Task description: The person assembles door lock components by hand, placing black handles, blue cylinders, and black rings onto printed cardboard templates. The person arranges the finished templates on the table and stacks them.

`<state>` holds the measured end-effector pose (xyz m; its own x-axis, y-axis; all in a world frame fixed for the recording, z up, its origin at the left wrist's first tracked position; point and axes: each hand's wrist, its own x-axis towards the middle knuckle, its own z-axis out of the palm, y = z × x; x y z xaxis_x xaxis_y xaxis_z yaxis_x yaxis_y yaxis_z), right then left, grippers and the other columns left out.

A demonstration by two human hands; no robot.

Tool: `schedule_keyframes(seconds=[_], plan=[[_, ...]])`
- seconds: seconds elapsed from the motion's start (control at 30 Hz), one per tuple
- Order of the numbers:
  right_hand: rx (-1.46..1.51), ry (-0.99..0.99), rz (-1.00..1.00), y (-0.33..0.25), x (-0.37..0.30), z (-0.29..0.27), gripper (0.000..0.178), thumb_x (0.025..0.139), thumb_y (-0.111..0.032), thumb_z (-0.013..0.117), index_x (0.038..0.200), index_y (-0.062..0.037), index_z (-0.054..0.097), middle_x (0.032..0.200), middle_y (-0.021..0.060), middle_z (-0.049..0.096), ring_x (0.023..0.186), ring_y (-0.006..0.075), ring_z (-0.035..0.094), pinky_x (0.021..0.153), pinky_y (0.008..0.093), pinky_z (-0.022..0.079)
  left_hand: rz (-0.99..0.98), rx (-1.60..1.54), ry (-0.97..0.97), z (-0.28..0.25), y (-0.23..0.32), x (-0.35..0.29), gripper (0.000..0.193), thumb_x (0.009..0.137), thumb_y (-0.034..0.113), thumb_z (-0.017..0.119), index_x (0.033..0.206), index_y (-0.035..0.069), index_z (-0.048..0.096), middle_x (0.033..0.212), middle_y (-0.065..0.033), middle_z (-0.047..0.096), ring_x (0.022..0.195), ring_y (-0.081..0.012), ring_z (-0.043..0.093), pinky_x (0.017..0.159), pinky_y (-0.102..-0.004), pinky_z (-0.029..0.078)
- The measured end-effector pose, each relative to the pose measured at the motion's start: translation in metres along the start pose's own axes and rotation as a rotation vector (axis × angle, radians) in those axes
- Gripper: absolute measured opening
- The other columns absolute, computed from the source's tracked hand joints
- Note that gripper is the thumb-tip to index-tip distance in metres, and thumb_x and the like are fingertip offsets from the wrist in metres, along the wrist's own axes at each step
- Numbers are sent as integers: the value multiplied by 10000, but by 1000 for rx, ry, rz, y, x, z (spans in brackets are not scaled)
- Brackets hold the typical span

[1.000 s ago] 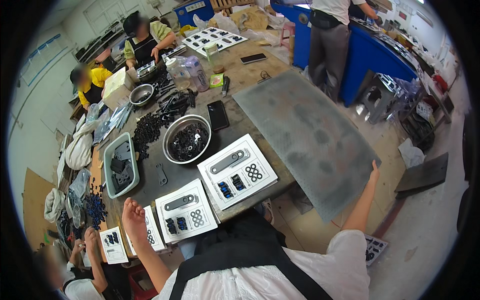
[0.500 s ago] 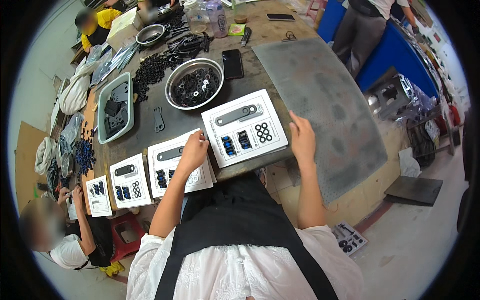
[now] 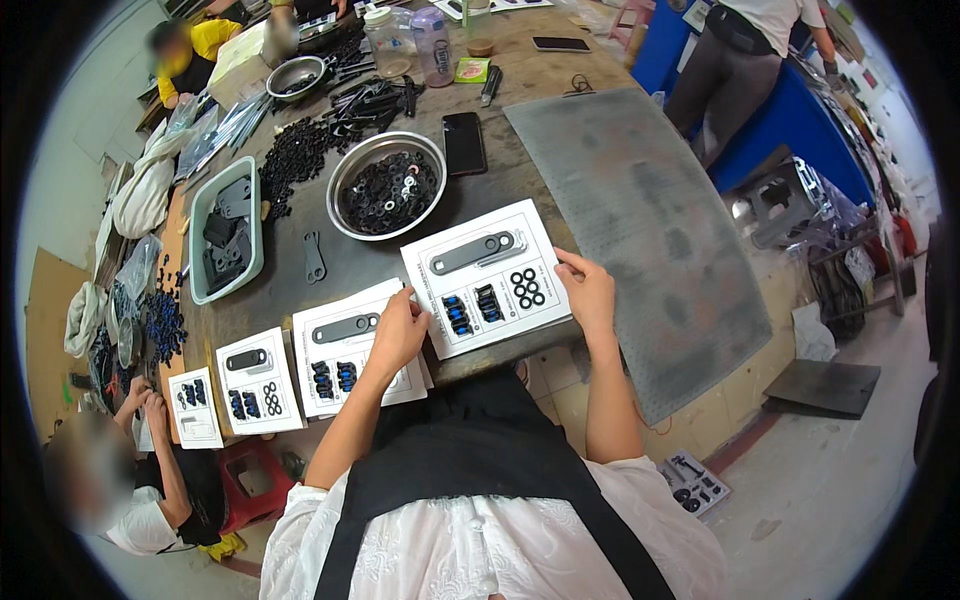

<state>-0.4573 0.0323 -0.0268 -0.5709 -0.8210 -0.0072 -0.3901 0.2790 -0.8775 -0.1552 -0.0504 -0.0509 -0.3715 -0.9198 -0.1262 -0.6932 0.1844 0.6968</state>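
A card (image 3: 487, 279) of parts lies at the near edge of the desk (image 3: 400, 250), between the left hand (image 3: 398, 330) and the right hand (image 3: 587, 293). Three more cards (image 3: 345, 350) lie in a row to its left. Behind it stands a bowl (image 3: 387, 185) of washers, with a phone (image 3: 464, 143) to its right, a tray (image 3: 226, 240) to its left and a mat (image 3: 640, 220) further right.

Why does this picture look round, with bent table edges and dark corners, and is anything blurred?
Head view: a fisheye lens bows the table edge and leaves a black rim. Light is even and soft, with a mild sheen on the steel bowl. Both hands, left hand and right hand, look sharp; only the co-workers' faces are blurred.
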Motion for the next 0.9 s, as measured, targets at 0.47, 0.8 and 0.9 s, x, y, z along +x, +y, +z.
schedule_keyframes(seconds=[0.47, 0.8, 0.9], plan=[[160, -25, -2, 5, 4, -17, 269, 873, -32, 642, 1137, -33, 694, 895, 57, 662, 759, 104, 592, 693, 241, 474, -58, -153, -75, -17, 41, -10, 690, 771, 18, 693, 1380, -64, 378, 1056, -158, 544, 830, -221, 613, 752, -329, 525], [295, 131, 56, 44, 6, -83, 289, 886, -20, 634, 1171, 11, 672, 920, 68, 687, 761, 90, 623, 648, 224, 497, 178, -107, -286, -6, 107, 59, 646, 761, 44, 707, 1338, -69, 439, 1061, -181, 584, 858, -240, 634, 783, -345, 530], [298, 231, 107, 51, 7, -101, 301, 885, -29, 635, 1183, -5, 671, 884, 30, 685, 710, 42, 598, 552, 178, 441, 270, -89, -348, 16, 125, 100, 633, 737, 49, 720, 1311, -55, 474, 1039, -188, 608, 874, -262, 641, 809, -359, 523]])
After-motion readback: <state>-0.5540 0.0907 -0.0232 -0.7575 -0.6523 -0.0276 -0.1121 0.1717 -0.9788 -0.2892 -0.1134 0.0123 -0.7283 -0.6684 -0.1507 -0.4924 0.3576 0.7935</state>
